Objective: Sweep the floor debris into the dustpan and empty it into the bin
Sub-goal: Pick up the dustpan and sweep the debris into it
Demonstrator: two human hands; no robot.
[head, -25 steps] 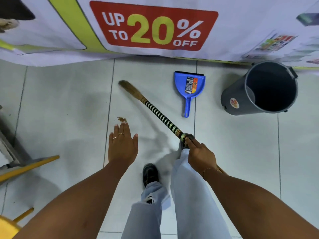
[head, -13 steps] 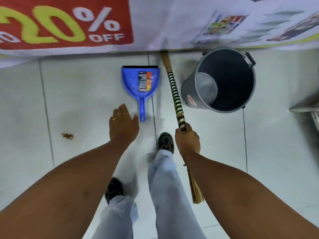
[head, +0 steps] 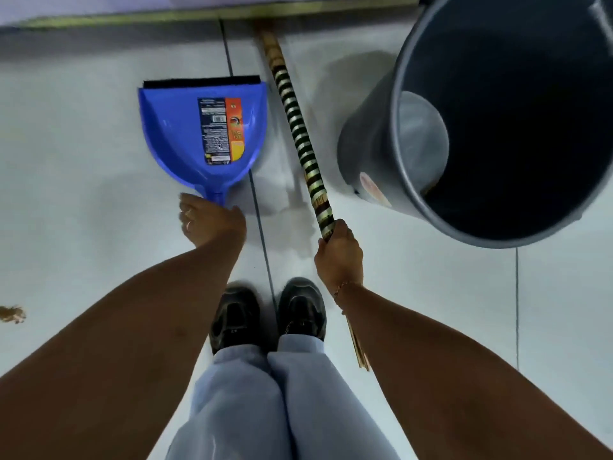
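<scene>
Standing on the pale tiled floor (head: 83, 180), the person looks down past both bare forearms at a large dark grey bin (head: 497, 121), which sits tilted at the upper right with its open mouth facing the camera. Left of it lies the blue dustpan (head: 202, 137), flat on the tiles, its black lip pointing away and its short handle pointing back toward the person; a printed label runs down its middle. Between dustpan and bin runs the broom (head: 298, 127), its striped handle slanting away toward the wall. The right hand (head: 338, 257) has its fingers clenched around that handle, bristles trailing down beside the right shoe. The left hand (head: 209, 220) hovers over the dustpan's handle end, fingers loosely released and grasping nothing. A small brown clump of debris (head: 13, 314) lies at the far left edge, well apart from the dustpan.
</scene>
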